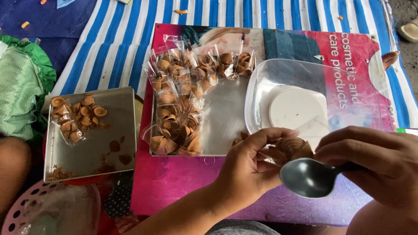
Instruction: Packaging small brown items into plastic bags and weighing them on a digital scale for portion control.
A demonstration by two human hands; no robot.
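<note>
As the head camera looked down at the work, the person's left hand (248, 165) was closed in a pinch, thumb and fingers gripping a small clear packet of brown spiral snacks (291, 149) at the lower middle of the view. The packet sat between the two hands, just above the bowl of a metal spoon (310, 176). The right hand (387, 163) was closed round the spoon's handle, the handle itself hidden under the fingers; the spoon's bowl pointed left and lay close under the packet. Whether spoon and packet touched could not be told.

Beyond the hands stood a shallow metal tray (225, 117), its left half and far edge heaped with sealed packets of the same snacks (177, 100). Touching that tray's right side was a clear plastic container (311, 99), with a white round lid (297, 110) seen through it. Both rested on a pink printed sheet (174, 180), which lay over a blue-and-white striped mat (121, 36).

To the left, a second metal tray (95, 146) held a small cluster of loose spiral snacks (77, 116) in its far corner, with crumbs near the front edge. A pink perforated basket (44, 218) sat at lower left, and green cloth (15, 88) lay at far left. Two sandals (408, 10) rested off the mat at upper right.
</note>
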